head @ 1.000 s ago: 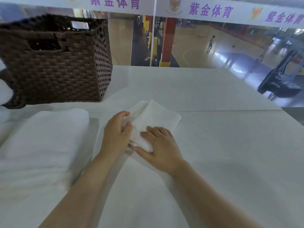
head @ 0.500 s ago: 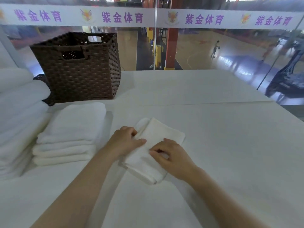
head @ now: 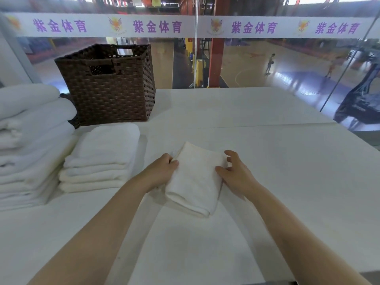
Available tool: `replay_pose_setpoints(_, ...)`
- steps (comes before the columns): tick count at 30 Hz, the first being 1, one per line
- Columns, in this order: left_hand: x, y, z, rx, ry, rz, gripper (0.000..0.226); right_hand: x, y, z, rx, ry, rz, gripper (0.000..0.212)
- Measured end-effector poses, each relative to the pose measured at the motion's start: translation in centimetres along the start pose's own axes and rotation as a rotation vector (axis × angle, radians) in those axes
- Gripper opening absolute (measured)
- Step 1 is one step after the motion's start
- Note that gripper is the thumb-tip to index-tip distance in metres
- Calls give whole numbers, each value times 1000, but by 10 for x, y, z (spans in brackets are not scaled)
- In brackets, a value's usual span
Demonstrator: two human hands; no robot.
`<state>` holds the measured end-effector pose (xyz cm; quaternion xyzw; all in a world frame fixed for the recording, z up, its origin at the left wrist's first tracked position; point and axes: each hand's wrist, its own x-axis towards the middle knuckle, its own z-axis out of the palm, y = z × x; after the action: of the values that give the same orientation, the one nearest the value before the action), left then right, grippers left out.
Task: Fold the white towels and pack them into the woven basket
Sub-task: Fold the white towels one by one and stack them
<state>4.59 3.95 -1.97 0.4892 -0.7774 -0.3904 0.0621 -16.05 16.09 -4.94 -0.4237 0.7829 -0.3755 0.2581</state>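
Note:
A small folded white towel [head: 196,177] lies on the white table [head: 277,171] in front of me. My left hand [head: 162,171] grips its left edge with curled fingers. On the towel's right edge rests my right hand [head: 234,173], thumb and fingers pinching it. The dark brown woven basket [head: 111,93] stands at the back left, its inside mostly hidden. A stack of folded white towels [head: 102,157] sits just in front of the basket, left of my left hand.
A taller pile of larger white towels [head: 30,140] fills the far left. Behind the table is a glass wall [head: 267,64] with a banner strip, a sports hall beyond. The table's right edge runs near a dark object [head: 362,99].
The view has pulled back and up, showing both towel piles. My hands slid from the towel's top to its left and right edges; the towel is folded more compactly.

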Motion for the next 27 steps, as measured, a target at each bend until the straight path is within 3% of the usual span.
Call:
replay_pose_setpoints(4, -2, -2, -1, -12, -49, 0, 27, 11, -8, -4, 113, -72, 102, 67)
replay_pose_setpoints(7, -2, -8, -3, -9, -52, -7, 29, 17, -12, -12, 198, -188, 126, 51)
replay_pose_setpoints(10, -3, -10, -8, 18, -41, 18, 41, 18, -15, -21, 236, -339, 120, 46)
replay_pose_setpoints(13, -1, -1, -11, 94, 11, 164, 62, 15, -22, -28, 188, -428, 72, 40)
replay_pose_setpoints(17, 3, 20, -17, 318, 46, 553, 66, 12, -46, -38, -30, -379, -122, 24)
replay_pose_setpoints(20, 9, 36, -28, 539, 36, 717, 60, 9, -70, -46, -234, -347, -247, 21)
replay_pose_setpoints(24, 14, 64, -48, 722, -24, 743, 59, 2, -101, -54, -449, -302, -397, 24)
replay_pose_setpoints(27, 15, 73, -69, 711, -130, 718, 60, -5, -120, -62, -502, -259, -494, 26)
